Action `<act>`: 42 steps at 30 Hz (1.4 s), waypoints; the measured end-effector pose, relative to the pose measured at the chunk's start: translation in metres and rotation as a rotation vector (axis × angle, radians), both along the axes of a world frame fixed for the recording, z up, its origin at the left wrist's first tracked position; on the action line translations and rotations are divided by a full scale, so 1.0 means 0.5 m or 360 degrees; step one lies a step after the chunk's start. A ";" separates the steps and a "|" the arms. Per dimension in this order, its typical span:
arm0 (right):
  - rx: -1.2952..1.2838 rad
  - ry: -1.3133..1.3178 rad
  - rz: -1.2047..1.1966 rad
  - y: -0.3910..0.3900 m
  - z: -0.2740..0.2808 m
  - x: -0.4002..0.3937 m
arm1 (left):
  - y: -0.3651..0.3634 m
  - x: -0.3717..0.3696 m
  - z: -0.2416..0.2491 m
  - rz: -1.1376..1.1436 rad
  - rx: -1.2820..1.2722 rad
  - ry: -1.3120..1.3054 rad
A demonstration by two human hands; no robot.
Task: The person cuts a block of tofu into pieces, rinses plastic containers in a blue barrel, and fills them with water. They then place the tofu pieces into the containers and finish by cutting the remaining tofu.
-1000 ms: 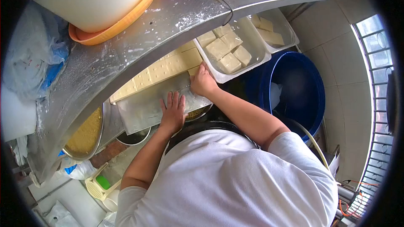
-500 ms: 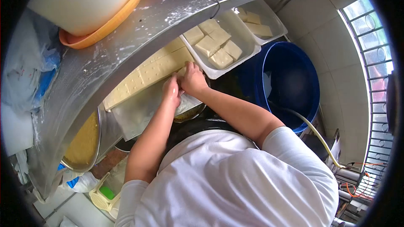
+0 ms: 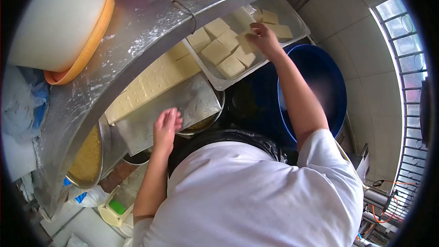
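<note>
My right hand (image 3: 266, 41) reaches over the near white tray (image 3: 220, 84), its fingers closed on a pale, tofu-like block (image 3: 246, 42). Several similar blocks (image 3: 215, 52) lie in that tray, to the left of the held one. My left hand (image 3: 168, 121) hovers over the bare metal sheet (image 3: 151, 112), fingers loosely bent and slightly apart, with nothing in them. Beyond it is a long pale slab (image 3: 153, 80) with a dimpled top and cut lines, partly hidden under the steel ledge.
A second white tray (image 3: 299, 25) holds more blocks. To the right stands a blue barrel (image 3: 280, 96). The steel ledge (image 3: 91, 80) curves across the left, bearing a white container (image 3: 59, 23) with an orange rim. A bowl of yellow stuff (image 3: 89, 158) is below it.
My hands have separated. The right has moved up and right with a block over the near tray; the left has drawn back down and left. More of the metal sheet shows, and the view has shifted.
</note>
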State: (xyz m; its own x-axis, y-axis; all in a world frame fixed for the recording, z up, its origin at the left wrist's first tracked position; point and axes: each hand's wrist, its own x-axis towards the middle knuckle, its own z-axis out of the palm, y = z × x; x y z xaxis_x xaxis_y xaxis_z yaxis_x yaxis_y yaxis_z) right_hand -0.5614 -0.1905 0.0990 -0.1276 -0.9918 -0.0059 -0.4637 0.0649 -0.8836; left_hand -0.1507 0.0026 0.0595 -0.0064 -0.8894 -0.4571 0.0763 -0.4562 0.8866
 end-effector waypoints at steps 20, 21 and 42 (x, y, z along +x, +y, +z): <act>0.0172 0.1481 0.0407 -0.010 -0.145 -0.007 | 0.143 0.160 -0.224 0.1351 0.0527 0.0797; 0.0182 0.1453 0.0395 -0.010 -0.140 -0.005 | 0.146 0.160 -0.223 0.1322 0.0541 0.0842; 0.0935 -0.1151 0.1035 0.125 0.037 0.473 | 0.042 0.129 -0.063 0.0457 0.0337 0.0169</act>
State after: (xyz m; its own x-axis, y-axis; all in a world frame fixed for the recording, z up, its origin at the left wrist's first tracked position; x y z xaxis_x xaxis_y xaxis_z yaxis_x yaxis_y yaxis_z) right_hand -0.3250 -0.1281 0.1175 0.6329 -0.6882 -0.3549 0.0460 0.4909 -0.8700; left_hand -0.0860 0.0234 0.0282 0.1724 -0.7475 -0.6415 0.3145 -0.5754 0.7550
